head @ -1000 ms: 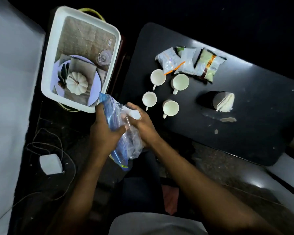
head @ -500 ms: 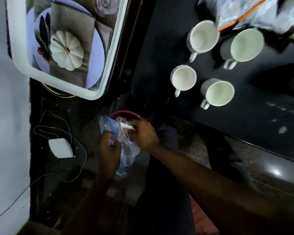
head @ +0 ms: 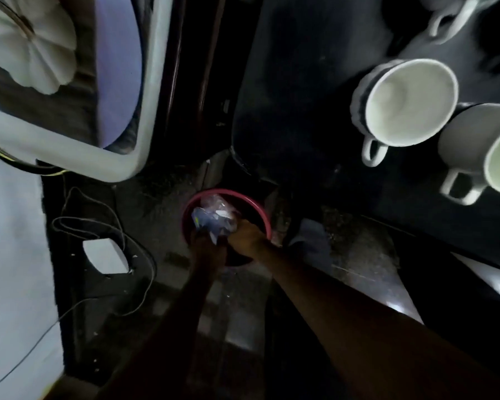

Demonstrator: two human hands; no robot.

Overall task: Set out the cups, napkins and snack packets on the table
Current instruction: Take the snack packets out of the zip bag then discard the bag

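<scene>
Both hands have dropped lower since a moment ago: my left hand (head: 207, 249) and right hand (head: 247, 236) are clamped on the crumpled plastic bag (head: 214, 217), pushing it into the red-rimmed bin (head: 261, 213) on the floor. White cups (head: 407, 102) stand on the dark table (head: 286, 96) at two o'clock, so setting out looks done; next I judge I must let go and rise.

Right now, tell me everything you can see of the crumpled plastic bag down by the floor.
The crumpled clear-and-blue plastic bag looks thin, wrinkled and bunched up, with a small yellow mark on its blue part. It sits inside the rim of the round red bin on the floor, pinched by the left hand and right hand. Its contents cannot be made out.
</scene>
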